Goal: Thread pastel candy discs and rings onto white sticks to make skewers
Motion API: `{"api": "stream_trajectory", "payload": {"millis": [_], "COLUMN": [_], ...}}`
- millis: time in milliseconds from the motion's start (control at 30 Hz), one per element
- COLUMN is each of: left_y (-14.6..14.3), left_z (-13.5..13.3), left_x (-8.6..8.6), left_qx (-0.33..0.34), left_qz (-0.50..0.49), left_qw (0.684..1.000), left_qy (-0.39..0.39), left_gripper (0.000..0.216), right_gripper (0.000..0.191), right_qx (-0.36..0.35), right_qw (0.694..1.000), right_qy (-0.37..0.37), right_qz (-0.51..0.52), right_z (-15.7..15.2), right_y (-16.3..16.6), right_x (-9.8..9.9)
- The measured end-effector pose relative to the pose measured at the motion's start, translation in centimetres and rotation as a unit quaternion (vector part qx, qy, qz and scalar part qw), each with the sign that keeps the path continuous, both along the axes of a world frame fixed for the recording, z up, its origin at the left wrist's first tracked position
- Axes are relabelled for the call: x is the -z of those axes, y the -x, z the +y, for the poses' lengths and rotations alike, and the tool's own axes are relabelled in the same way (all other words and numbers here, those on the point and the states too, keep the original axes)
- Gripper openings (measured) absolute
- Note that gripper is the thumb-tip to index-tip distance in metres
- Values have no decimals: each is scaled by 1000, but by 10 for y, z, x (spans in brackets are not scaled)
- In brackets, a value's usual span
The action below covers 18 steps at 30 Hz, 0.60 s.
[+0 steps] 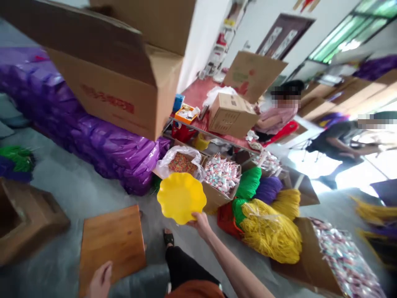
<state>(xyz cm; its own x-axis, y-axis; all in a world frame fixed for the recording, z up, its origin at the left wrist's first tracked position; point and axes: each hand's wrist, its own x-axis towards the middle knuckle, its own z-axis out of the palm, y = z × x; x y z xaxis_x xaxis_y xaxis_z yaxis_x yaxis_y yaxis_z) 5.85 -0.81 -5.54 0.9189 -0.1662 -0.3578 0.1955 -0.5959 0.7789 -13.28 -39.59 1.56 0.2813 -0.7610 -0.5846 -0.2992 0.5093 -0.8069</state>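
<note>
My right hand (201, 223) is stretched forward and grips the near rim of a yellow scalloped plastic plate (180, 197), held tilted above the floor. Just past the plate sit a clear bag of colourful small pieces (181, 162) and a cardboard box of wrapped candies (221, 176). My left hand (101, 281) is low at the bottom edge, resting at the near edge of a wooden board (111, 244); its fingers look curled over that edge. My knee in black trousers (182, 267) shows between the hands.
Bundles of green, purple and yellow strands (269, 215) lie to the right, beside an open box of wrapped sweets (344, 258). A large cardboard box (108, 70) rests on purple plastic bags (77, 124). Two people sit at the back right by a red table (201, 99).
</note>
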Motion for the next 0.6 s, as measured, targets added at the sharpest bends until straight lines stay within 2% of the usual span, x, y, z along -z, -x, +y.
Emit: {"api": "stream_trajectory", "payload": {"millis": [100,200,300,367,467,533,600], "left_y": [-10,-23,-36,-45,-61,-74,-89], "left_z": [-114,-226,-328,-390,-478,-535,-590], "left_x": [-15,-31,-43,-44,-29,-7,24], "left_qx": [85,177,240,280,330,356,380], "left_qz": [3,-3,9,12,35,44,42], "left_qw": [996,984,969,958,941,933,924], "left_qy": [17,29,52,65,61,42,17], "left_gripper": [39,45,44,40,36,35,34], "right_gripper": [39,46,61,72,81,79,75], "right_qx": [11,19,4,-13,-31,-31,-20], "right_qw": [997,985,967,956,943,936,927], "right_qy": [66,138,192,206,198,188,177], "right_qz": [27,98,169,209,264,298,330], "right_z": [-77,-140,-184,-205,-233,-253,-276], "right_y": [-21,-50,-85,-110,-145,-164,-179], "right_x": [-3,3,21,41,77,104,132]}}
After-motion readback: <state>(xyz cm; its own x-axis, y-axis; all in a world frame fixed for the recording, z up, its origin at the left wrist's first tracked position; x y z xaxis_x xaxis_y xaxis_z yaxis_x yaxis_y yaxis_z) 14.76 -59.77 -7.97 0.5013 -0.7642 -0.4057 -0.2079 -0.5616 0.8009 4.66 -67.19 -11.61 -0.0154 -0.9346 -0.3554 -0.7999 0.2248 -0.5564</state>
